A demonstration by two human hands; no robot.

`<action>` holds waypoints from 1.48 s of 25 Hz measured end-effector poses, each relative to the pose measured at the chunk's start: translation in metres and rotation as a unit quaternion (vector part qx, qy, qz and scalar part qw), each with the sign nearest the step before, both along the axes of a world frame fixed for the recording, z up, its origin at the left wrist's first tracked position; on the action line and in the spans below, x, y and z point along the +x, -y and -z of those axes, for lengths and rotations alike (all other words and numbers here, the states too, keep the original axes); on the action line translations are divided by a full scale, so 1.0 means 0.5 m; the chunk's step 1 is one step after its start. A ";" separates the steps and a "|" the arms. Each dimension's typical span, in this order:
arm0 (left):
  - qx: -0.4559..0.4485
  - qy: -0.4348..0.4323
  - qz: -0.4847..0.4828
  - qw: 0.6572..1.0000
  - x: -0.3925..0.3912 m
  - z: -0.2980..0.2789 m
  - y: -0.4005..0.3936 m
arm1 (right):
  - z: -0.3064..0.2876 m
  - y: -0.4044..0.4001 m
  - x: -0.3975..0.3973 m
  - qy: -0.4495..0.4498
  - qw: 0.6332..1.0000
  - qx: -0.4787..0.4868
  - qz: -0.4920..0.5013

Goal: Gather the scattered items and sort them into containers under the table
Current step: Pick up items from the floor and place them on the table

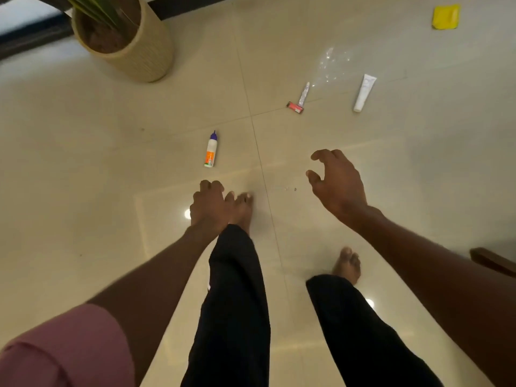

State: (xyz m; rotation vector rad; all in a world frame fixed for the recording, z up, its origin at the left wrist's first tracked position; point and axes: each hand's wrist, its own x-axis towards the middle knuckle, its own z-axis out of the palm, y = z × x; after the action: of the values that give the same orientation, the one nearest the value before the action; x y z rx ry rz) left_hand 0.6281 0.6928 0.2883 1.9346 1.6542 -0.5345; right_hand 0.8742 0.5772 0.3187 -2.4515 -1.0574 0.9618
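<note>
Barely begun, by the look of it: five items lay loose on the tiled floor (418, 163), none in hand, and no container or table in view (so nothing could be judged as sorted). Nearest lay the glue bottle (210, 149), on its side with the purple nozzle pointing away, just left of the long grout line. Farther out, beside the grout crossing, sat the razor (298, 99), and right of it the white tube (363, 92), with a crumpled clear plastic wrap (332, 65) beyond the two. Well apart, toward the far right edge of the floor, lay the yellow packet (445, 17).

Left hand (209, 203) hung over the forward foot with fingers loosely curled, holding nothing; glue bottle near, just ahead of the knuckles, not touched. Right hand (336, 181) reached forward with fingers (319, 155) spread and hooked like a claw, empty; razor and tube still well ahead of the fingertips. At the far left corner stood a woven planter (145, 51), no part of the job.
</note>
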 end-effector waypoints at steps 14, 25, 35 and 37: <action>0.081 0.060 -0.113 0.988 -0.048 0.691 -0.299 | 0.725 -0.441 0.119 0.170 0.976 -0.110 -0.077; 0.000 0.155 -0.061 0.986 0.096 0.641 -0.249 | 0.751 -0.385 0.076 0.207 0.975 -0.067 -0.048; -0.043 0.174 -0.010 0.984 0.180 0.534 -0.159 | 0.697 -0.231 0.052 0.016 0.995 -0.059 0.075; -0.068 0.174 -0.012 0.982 0.189 0.450 -0.129 | 0.609 -0.188 0.031 -0.092 0.967 -0.019 0.237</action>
State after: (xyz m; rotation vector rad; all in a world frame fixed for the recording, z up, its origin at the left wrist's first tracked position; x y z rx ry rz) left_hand 0.7228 0.7575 0.0632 1.7865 1.3814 -0.2724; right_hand 0.8897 0.6709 0.0141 -2.4178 -0.3654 1.0202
